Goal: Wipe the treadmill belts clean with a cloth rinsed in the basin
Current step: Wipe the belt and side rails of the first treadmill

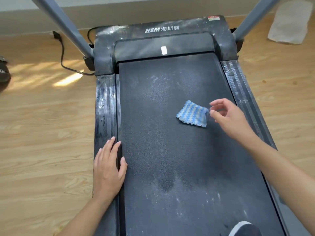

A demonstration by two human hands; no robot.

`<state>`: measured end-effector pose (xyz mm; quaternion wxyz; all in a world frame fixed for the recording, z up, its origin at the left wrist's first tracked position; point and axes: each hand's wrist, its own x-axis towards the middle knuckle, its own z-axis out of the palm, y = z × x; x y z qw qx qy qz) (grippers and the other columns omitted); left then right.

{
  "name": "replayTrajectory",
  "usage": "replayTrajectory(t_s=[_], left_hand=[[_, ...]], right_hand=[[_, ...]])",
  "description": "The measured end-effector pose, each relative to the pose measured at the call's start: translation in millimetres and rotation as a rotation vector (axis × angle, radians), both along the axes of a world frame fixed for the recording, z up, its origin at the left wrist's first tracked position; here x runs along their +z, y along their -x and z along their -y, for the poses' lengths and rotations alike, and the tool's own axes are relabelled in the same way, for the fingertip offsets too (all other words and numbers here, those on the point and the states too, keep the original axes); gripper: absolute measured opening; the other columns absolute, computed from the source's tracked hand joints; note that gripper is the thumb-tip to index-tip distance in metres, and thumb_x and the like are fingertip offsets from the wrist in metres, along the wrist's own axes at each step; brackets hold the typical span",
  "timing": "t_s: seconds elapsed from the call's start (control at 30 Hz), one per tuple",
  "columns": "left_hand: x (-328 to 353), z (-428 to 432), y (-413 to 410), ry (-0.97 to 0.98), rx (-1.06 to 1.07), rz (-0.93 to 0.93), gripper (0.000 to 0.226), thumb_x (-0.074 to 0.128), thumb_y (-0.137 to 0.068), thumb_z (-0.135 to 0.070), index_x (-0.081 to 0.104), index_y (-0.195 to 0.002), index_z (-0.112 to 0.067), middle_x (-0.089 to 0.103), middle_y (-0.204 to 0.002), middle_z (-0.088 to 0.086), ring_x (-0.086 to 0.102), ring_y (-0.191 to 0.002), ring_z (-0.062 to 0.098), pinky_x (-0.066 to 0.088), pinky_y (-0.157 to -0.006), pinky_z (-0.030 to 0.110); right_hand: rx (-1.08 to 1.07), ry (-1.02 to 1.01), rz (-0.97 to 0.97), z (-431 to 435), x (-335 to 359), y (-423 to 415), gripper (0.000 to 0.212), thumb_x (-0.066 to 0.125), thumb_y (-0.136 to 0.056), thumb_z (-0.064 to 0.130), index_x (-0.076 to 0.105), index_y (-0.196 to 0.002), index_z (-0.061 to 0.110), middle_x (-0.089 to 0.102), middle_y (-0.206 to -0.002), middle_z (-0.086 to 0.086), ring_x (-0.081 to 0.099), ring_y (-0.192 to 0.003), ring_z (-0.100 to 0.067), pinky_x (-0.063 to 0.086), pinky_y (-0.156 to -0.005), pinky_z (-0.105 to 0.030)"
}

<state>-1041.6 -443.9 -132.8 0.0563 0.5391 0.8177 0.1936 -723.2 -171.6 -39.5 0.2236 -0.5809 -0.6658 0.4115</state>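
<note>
A dusty black treadmill belt (162, 150) runs down the middle of the view, with pale smears near its front and near end. A folded blue-and-white cloth (192, 114) lies on the belt, right of centre. My right hand (228, 116) hovers just right of the cloth with loosely curled fingers, holding nothing and not touching it. My left hand (109, 167) rests flat on the left side rail (104, 106), fingers straight, thumb on the belt's edge.
Two grey uprights (68, 26) rise from the dusty motor cover (162, 29). A black power cable (62, 53) trails on the wood floor at left. A white towel (289, 21) lies on the floor at top right. A shoe tip (243, 229) shows at the bottom.
</note>
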Motion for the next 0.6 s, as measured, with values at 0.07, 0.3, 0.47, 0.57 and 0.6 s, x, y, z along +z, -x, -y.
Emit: replayTrajectory(t_s=[0.07,0.3,0.47,0.57,0.6], left_hand=[[2,-4,-1,-0.02,0.035,0.023,0.054,0.047,-0.095,-0.032,0.06,-0.144,-0.013,0.048,-0.161,0.003,0.047,-0.148,0.028,0.036,-0.121,0.051],[22,-31,-29,-0.082,0.051,0.146,0.052,0.054,-0.088,-0.015,0.059,-0.139,-0.018,0.052,-0.151,-0.003,0.052,-0.136,0.025,0.037,-0.111,0.04],[37,-60,-60,-0.085,-0.075,0.277,0.043,0.056,-0.087,-0.014,0.064,-0.129,-0.021,0.055,-0.145,-0.004,0.051,-0.135,0.021,0.036,-0.115,0.035],[48,-83,-87,0.065,-0.176,0.466,0.033,0.054,-0.096,-0.018,0.065,-0.126,-0.026,0.059,-0.132,-0.014,0.055,-0.126,0.01,0.043,-0.112,0.037],[54,-92,-98,0.168,-0.179,0.577,0.03,0.055,-0.101,-0.021,0.063,-0.129,-0.027,0.059,-0.131,-0.016,0.055,-0.124,0.006,0.044,-0.113,0.035]], right_hand=[[0.054,-0.055,0.146,3,-9,-6,0.019,0.067,-0.094,0.02,0.065,-0.107,0.034,0.07,-0.103,0.011,0.066,-0.085,-0.002,0.053,-0.077,-0.031],[0.399,-0.268,0.503,8,-48,-5,0.034,0.074,-0.093,0.035,0.061,-0.123,0.027,0.051,-0.119,0.005,0.049,-0.111,-0.023,0.054,-0.08,-0.043],[0.394,-0.415,0.545,-9,-39,4,0.011,0.063,-0.095,0.028,0.067,-0.103,0.021,0.058,-0.1,0.005,0.054,-0.099,-0.023,0.056,-0.073,-0.045],[0.335,-0.329,0.382,-9,-23,10,0.005,0.064,-0.094,0.029,0.065,-0.096,0.025,0.06,-0.097,0.012,0.05,-0.097,-0.014,0.048,-0.076,-0.037],[0.306,-0.273,0.312,-6,-16,12,0.002,0.065,-0.094,0.028,0.066,-0.093,0.027,0.063,-0.094,0.014,0.052,-0.093,-0.009,0.045,-0.075,-0.033]])
